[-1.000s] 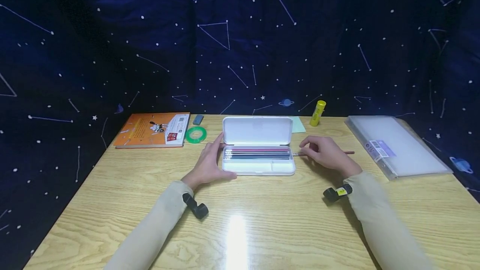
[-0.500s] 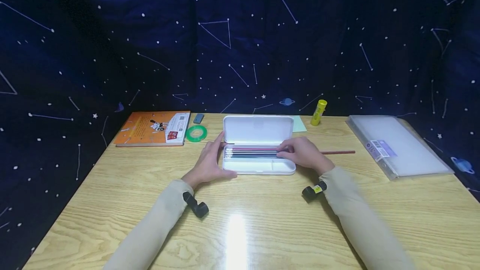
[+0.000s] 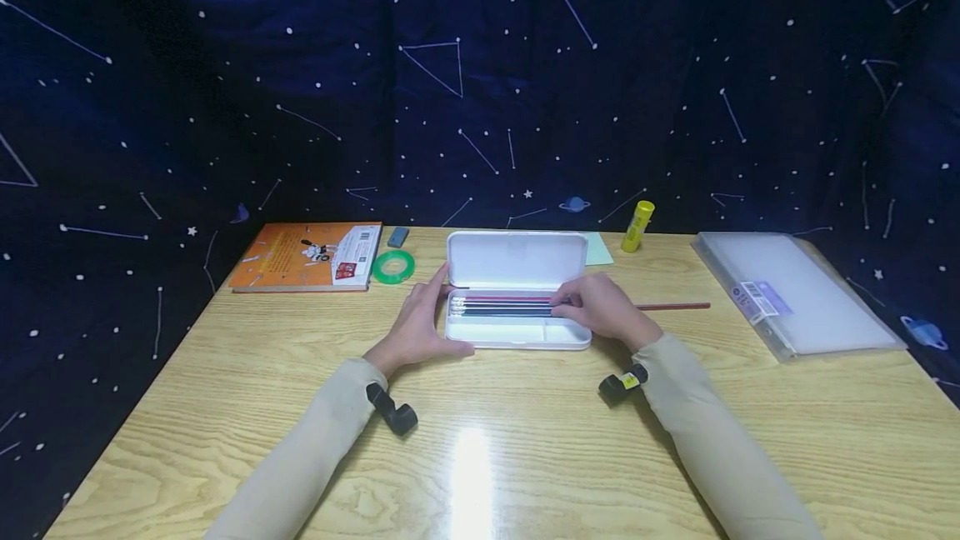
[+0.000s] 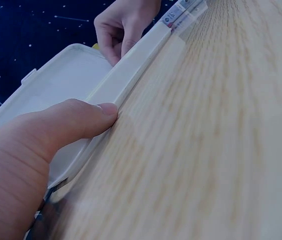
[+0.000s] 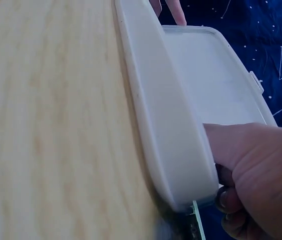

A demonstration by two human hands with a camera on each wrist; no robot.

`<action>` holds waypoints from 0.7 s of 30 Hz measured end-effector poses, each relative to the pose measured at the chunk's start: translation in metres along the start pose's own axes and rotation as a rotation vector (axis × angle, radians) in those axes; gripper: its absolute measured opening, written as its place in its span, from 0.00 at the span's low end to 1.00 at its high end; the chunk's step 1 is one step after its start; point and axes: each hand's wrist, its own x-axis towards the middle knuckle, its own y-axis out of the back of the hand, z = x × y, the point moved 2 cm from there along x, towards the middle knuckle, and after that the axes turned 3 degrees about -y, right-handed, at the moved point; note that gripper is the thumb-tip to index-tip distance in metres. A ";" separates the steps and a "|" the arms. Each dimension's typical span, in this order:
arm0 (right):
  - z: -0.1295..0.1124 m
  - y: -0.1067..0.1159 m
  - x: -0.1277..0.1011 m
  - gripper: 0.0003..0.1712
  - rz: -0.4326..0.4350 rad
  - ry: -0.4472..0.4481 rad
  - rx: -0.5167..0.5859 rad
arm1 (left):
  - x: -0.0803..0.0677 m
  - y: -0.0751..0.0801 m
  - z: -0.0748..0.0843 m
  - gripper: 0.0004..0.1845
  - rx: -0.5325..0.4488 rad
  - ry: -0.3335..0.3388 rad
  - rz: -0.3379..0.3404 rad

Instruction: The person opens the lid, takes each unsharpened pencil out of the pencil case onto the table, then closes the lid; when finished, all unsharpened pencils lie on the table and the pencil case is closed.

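No text, brand or number can be read anywhere in these views. The orange book at the left of the table carries a white panel with small print and a red patch, too small to make out. The clear folder at the right bears a white and pale purple label with barcode-like marks, also illegible. A yellow tag on the black wrist camera near the lower centre shows dark marks that cannot be resolved. The left wrist view shows blurred labels at its upper edge, unreadable.
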 end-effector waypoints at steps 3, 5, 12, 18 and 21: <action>0.001 0.000 -0.001 0.08 0.012 -0.008 -0.001 | 0.000 0.000 0.000 0.73 0.001 0.006 -0.003; 0.002 0.001 -0.003 0.08 0.030 -0.019 0.002 | 0.000 0.000 0.000 0.73 0.000 0.009 -0.004; 0.016 0.014 -0.018 0.07 0.106 -0.045 0.019 | 0.001 -0.001 0.000 0.73 0.000 -0.009 -0.003; 0.048 0.030 -0.040 0.04 0.224 -0.028 0.012 | 0.001 -0.001 0.000 0.73 -0.008 -0.011 0.006; 0.066 0.042 -0.054 0.03 0.291 -0.005 0.006 | 0.001 -0.001 -0.001 0.73 -0.010 -0.013 0.010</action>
